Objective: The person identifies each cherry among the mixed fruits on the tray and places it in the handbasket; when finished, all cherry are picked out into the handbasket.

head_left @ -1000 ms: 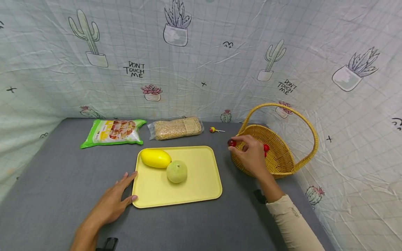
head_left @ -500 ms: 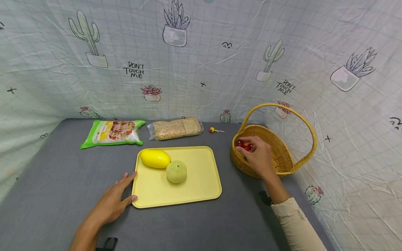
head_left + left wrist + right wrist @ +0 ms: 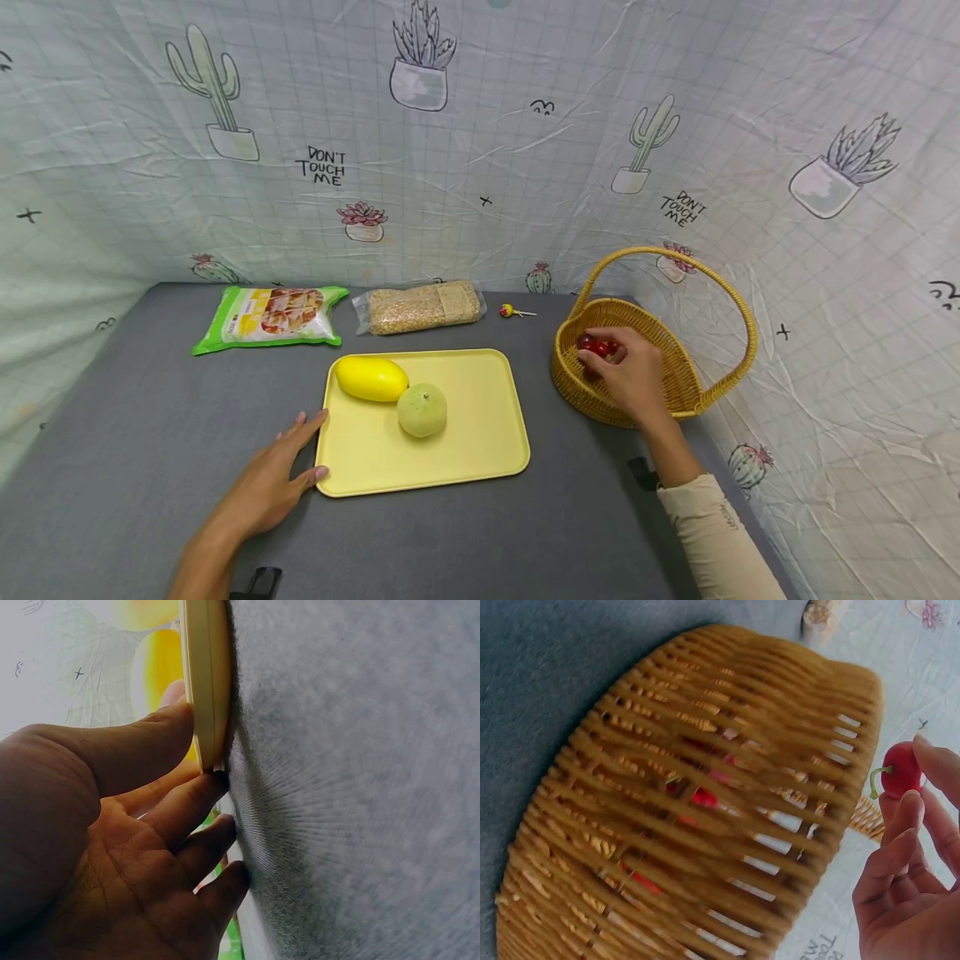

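Observation:
In the head view my right hand (image 3: 633, 372) is over the wicker basket (image 3: 581, 398) and pinches a dark red cherry (image 3: 587, 342) between thumb and fingertips. The right wrist view shows that cherry (image 3: 901, 771) with its short green stem, held above the basket's rim. More red cherries (image 3: 603, 349) lie inside the basket, partly hidden by the hand. My left hand (image 3: 266, 483) touches the left edge of the yellow tray (image 3: 483, 425) with spread index finger and thumb. On the tray rest a yellow oblong fruit (image 3: 371, 379) and a round pale green fruit (image 3: 422, 411).
Along the table's back lie a green-edged food bag (image 3: 273, 318), a clear bag of grain (image 3: 423, 307) and a lollipop (image 3: 516, 311). The basket's tall handle (image 3: 752, 333) arches above its opening. A patterned cloth (image 3: 480, 150) hangs behind the table.
My right hand has moved right with the cherry, from the basket's left rim to over its inside. The left hand and the tray have stayed in place.

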`<state>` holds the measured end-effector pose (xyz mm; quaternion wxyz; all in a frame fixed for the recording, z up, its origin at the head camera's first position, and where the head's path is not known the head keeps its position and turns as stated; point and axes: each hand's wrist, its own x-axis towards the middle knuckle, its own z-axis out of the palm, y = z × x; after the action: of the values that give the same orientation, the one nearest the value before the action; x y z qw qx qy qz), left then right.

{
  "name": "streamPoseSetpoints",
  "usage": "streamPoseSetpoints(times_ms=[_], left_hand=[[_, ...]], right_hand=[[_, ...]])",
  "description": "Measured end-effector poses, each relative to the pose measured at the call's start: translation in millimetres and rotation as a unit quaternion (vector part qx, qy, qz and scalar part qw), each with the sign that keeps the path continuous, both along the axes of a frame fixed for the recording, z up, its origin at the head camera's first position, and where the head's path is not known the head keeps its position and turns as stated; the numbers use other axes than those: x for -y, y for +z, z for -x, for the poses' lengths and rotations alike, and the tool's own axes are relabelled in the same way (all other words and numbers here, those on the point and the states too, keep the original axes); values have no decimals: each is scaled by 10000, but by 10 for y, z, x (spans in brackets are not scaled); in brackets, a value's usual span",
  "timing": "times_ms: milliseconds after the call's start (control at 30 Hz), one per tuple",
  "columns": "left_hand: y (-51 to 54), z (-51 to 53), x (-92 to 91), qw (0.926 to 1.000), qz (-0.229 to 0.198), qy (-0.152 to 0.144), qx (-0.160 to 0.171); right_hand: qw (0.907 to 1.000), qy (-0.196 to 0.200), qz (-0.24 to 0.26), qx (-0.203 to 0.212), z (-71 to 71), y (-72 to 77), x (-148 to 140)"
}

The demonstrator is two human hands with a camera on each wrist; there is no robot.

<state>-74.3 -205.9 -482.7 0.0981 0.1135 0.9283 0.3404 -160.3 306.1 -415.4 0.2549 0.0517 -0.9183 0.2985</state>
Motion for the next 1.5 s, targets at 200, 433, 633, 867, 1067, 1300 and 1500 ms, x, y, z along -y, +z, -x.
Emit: streamPoseSetpoints(times_ms=[200,433,633,867,1067,1300,1500], left_hand=[[5,11,-1,10000,23,17,70],[3,21,-1,9998,102,35,140],[0,23,11,9998,49,30,203],[-13,17,8,9999,3,6,106],[-14,20,3,9999,-11,26,138],[-17,24,1,9999,59,35,96],[-15,25,2,9999,74,35,116]], right_hand=[[9996,-144,-29,232,15,-13,-93],[9977,-389,-105,546,46,-66,-231],[9958,-506,-57,758,74,-97,-338],[9944,-500,-198,914,141,-118,-450],[9917,-524,-313,1136,201,-109,-506],[9871,-518,-368,1467,271,-89,-544],[9807,-535,-493,1815,337,-91,-576]])
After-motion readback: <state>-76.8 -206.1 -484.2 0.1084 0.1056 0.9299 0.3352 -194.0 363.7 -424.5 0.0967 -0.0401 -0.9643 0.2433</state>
